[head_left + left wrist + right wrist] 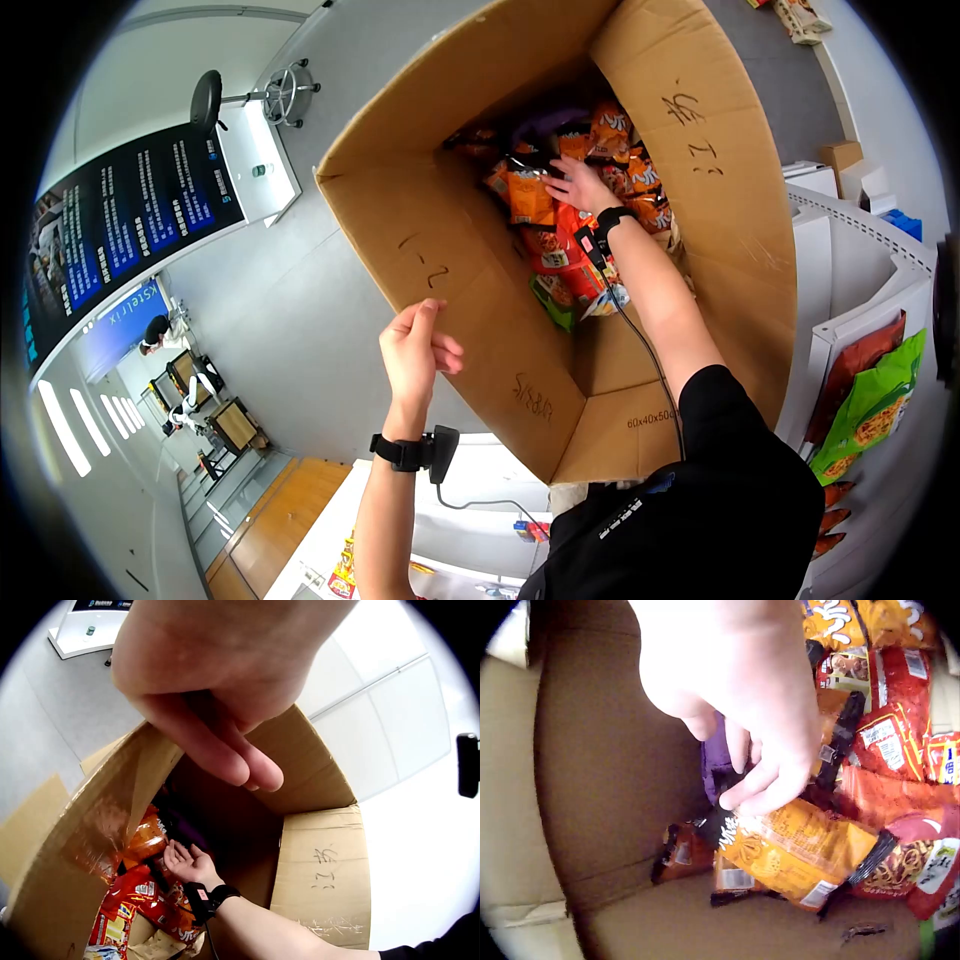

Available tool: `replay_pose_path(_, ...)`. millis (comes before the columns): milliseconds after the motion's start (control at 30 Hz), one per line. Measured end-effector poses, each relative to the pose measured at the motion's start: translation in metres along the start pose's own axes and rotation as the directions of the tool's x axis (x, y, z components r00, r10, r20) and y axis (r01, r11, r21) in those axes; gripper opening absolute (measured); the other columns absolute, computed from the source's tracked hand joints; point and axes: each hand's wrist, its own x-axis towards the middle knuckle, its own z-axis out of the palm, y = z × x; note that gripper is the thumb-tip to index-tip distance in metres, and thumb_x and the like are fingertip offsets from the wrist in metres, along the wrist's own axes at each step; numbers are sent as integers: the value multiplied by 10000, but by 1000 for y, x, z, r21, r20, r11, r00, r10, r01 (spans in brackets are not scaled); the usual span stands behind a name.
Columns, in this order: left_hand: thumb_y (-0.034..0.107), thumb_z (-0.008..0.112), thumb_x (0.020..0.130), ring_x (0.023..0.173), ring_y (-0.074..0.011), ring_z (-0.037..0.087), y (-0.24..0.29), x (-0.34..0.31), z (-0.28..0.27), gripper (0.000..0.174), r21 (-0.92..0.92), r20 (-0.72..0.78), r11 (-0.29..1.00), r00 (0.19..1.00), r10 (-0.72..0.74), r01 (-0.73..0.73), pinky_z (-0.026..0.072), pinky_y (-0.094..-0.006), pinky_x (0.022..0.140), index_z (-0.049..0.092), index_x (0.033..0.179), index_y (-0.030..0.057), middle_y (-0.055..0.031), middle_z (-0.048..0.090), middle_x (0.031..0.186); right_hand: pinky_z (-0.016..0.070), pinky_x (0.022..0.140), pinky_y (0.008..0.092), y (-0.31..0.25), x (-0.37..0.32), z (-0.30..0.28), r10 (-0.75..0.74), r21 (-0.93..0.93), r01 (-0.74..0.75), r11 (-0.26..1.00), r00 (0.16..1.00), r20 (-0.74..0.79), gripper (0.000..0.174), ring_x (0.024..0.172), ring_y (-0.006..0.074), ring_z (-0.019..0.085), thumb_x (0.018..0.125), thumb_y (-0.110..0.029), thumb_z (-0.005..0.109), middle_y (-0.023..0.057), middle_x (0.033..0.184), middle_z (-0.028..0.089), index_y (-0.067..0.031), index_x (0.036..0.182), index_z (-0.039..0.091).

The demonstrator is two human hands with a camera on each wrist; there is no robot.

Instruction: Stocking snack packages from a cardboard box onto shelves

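Inside a large cardboard box (480,290), my right hand (583,187) reaches over a heap of snack bags. Its fingers are spread in the head view. In the right wrist view its fingertips overlap the black end of an orange snack bag (795,844). A purple bag (715,757) lies behind those fingers, and red bags (892,742) lie to the right. My left hand (412,350) hangs over the box's near-left edge, fingers loosely bent and holding nothing. From the left wrist, this left hand (217,690) shows above the box opening.
White shelving (815,400) with a green snack bag (870,410) stands right of the box. A white counter (455,520) is below. Far left are a black stool (207,100) and a person (165,332) beside equipment. A cable runs along my right forearm.
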Motion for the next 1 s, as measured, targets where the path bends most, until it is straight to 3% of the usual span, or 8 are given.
replay_pose_path(233, 211, 483, 926, 354, -130, 517, 4, -3, 2, 275, 15, 26, 999, 999, 31, -31, 423, -240, 334, 601, 955, -35, -95, 578, 518, 479, 774, 344, -4, -38, 5, 66, 187, -70, 980, 997, 28, 441, 888, 202, 549, 933, -348, 479, 76, 1137, 523, -5, 1211, 472)
replay_pose_path(300, 211, 479, 926, 360, -128, 519, 3, -5, 3, 273, 25, 25, 999, 999, 47, -48, 420, -238, 336, 602, 954, -31, -92, 577, 521, 478, 761, 338, -6, -53, 5, 40, 206, -49, 977, 998, 49, 452, 889, 194, 545, 924, -361, 498, 79, 1159, 514, -4, 1200, 467)
replay_pose_path(567, 207, 474, 918, 393, -125, 533, -2, -8, -1, 255, -11, 87, 993, 989, 122, -122, 437, -241, 367, 599, 943, -14, -83, 584, 544, 487, 739, 333, -5, -126, -12, -14, 139, 18, 990, 1000, -27, 477, 832, 181, 556, 891, -407, 543, 76, 1016, 547, -20, 1167, 497)
replay_pose_path(833, 209, 476, 917, 445, -132, 574, -11, -11, -7, 239, -84, 155, 981, 970, 187, -176, 460, -240, 394, 582, 896, -4, -91, 612, 591, 484, 756, 345, -5, -230, 7, -140, 167, 142, 976, 990, -28, 566, 878, 192, 543, 884, -428, 544, 85, 1075, 519, 20, 1218, 456)
replay_pose_path(900, 217, 493, 911, 456, -123, 574, -14, -9, -9, 233, -97, 177, 977, 962, 206, -191, 464, -233, 406, 581, 924, 2, -87, 619, 609, 485, 768, 356, -4, -257, 11, -91, 215, 78, 973, 994, 54, 552, 893, 197, 539, 889, -425, 541, 75, 1098, 512, -17, 1246, 440)
replay_pose_path(933, 221, 502, 908, 462, -118, 574, -17, -8, -10, 232, -105, 186, 975, 959, 214, -198, 465, -229, 412, 581, 938, 5, -85, 623, 619, 476, 706, 340, -4, -274, 18, -62, 277, 51, 960, 998, 33, 322, 813, 186, 549, 854, -315, 594, 64, 943, 553, -67, 1054, 552)
replay_pose_path(967, 217, 500, 910, 471, -127, 585, -19, -7, -10, 232, -123, 195, 969, 952, 236, -215, 469, -234, 412, 577, 928, -1, -91, 624, 621, 451, 657, 344, 4, -258, 7, -298, -61, 309, 949, 943, 145, 202, 735, 191, 538, 795, -235, 608, 66, 806, 524, -71, 884, 531)
replay_pose_path(1000, 212, 498, 912, 479, -135, 596, -21, -5, -10, 232, -141, 201, 963, 946, 255, -230, 474, -239, 412, 574, 918, -7, -97, 626, 623, 426, 607, 347, 14, -234, -12, -513, -335, 569, 751, 822, 247, 140, 658, 197, 527, 736, -156, 622, 68, 668, 494, -76, 714, 510)
